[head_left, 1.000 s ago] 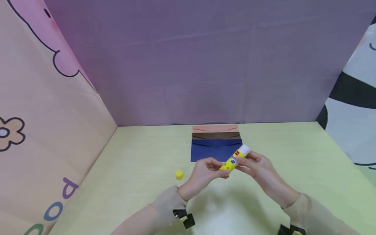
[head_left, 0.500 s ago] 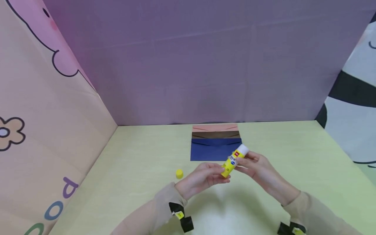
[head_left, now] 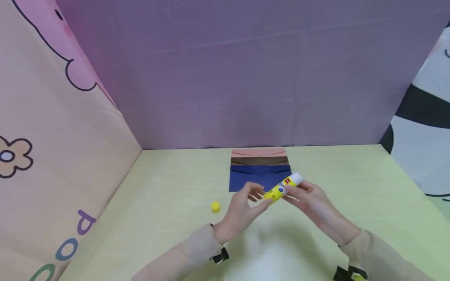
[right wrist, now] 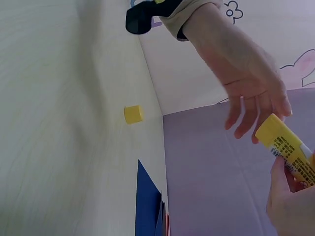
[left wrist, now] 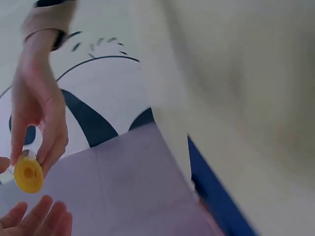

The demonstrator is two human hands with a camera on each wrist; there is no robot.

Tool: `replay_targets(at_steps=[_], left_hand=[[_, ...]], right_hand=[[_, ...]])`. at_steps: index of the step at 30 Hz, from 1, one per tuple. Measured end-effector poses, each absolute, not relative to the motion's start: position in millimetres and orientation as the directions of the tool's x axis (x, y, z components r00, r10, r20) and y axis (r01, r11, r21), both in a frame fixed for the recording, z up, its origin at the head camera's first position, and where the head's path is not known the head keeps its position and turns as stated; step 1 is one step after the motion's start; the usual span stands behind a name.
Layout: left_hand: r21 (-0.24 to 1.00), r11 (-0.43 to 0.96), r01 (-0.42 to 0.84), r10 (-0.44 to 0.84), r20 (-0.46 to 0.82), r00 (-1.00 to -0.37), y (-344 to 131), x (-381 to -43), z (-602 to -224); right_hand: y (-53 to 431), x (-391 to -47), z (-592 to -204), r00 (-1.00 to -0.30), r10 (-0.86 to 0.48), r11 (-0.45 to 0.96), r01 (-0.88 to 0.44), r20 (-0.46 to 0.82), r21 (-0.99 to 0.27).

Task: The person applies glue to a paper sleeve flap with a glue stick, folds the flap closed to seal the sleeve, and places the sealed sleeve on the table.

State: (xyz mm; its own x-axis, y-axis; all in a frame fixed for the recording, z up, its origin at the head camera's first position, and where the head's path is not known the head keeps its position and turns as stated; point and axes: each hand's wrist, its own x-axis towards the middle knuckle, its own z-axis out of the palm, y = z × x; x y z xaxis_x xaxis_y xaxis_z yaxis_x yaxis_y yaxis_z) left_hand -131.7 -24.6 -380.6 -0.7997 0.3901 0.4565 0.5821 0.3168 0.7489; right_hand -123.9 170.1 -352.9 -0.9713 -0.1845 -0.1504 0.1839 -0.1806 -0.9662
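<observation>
A yellow glue stick with a white upper end is held tilted above the table. My right hand pinches it near the white end. Around its yellow base my left hand is spread, thumb close to the base and fingers loose; the right wrist view has those fingers apart from the stick. The left wrist view looks onto the round yellow bottom of the stick. On the table, left of my left hand, stands a small yellow cap.
Blue, brown and pink envelopes lie overlapped at the back of the pale table. A purple cloth wall rises behind them, with printed side walls left and right.
My left fingers closed on the glue stick's base half a second ago and have now spread off it, the hand turning over. The right hand keeps its grip, the stick tilting slightly flatter.
</observation>
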Motion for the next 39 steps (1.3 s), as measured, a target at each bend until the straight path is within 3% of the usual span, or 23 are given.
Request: replay_targets(at_steps=[3,6,10,15,19,23,27,31,35,39], left_hand=[[0.371,0.485,0.792,0.427,0.69,-0.585,-25.1,-132.1,-381.2],[0.095,0.563,0.821,0.466,0.784,-0.41,-25.0,-134.1,-381.7],[-0.032,0.595,0.803,0.497,0.8,-0.336,-24.3,-134.0,-382.5],[-0.056,0.592,0.804,0.523,0.786,-0.33,-24.0,-131.1,-381.8],[0.091,0.529,0.844,0.496,0.774,-0.394,-24.6,-129.3,-382.8],[0.442,0.362,0.821,0.436,0.698,-0.568,-25.5,-128.0,-383.1],[0.769,0.184,0.612,0.405,0.508,-0.76,-25.8,-128.7,-379.3],[0.957,0.046,0.287,0.383,0.248,-0.89,-25.7,-131.5,-374.9],[0.998,-0.064,0.008,0.384,0.032,-0.923,-25.6,-134.3,-371.8],[0.98,-0.138,-0.143,0.418,-0.074,-0.905,-25.4,-136.4,-372.6]], right_hand=[[170.3,-123.8,-353.7,-0.97,-0.184,-0.195,0.195,-0.16,-0.961],[170.1,-123.5,-354.0,-0.966,-0.188,-0.206,0.215,-0.177,-0.955],[168.1,-123.0,-353.8,-0.962,-0.19,-0.236,0.24,-0.197,-0.942],[164.1,-122.1,-353.8,-0.961,-0.195,-0.245,0.24,-0.195,-0.939],[162.2,-120.8,-354.2,-0.964,-0.199,-0.219,0.218,-0.175,-0.951],[161.7,-119.4,-353.4,-0.965,-0.201,-0.211,0.209,-0.167,-0.955],[161.8,-119.1,-352.9,-0.965,-0.207,-0.221,0.205,-0.159,-0.954],[161.3,-119.5,-353.0,-0.965,-0.213,-0.241,0.201,-0.15,-0.95],[160.8,-119.5,-352.3,-0.963,-0.224,-0.246,0.204,-0.149,-0.948],[161.0,-119.1,-351.6,-0.961,-0.231,-0.241,0.208,-0.152,-0.948]])
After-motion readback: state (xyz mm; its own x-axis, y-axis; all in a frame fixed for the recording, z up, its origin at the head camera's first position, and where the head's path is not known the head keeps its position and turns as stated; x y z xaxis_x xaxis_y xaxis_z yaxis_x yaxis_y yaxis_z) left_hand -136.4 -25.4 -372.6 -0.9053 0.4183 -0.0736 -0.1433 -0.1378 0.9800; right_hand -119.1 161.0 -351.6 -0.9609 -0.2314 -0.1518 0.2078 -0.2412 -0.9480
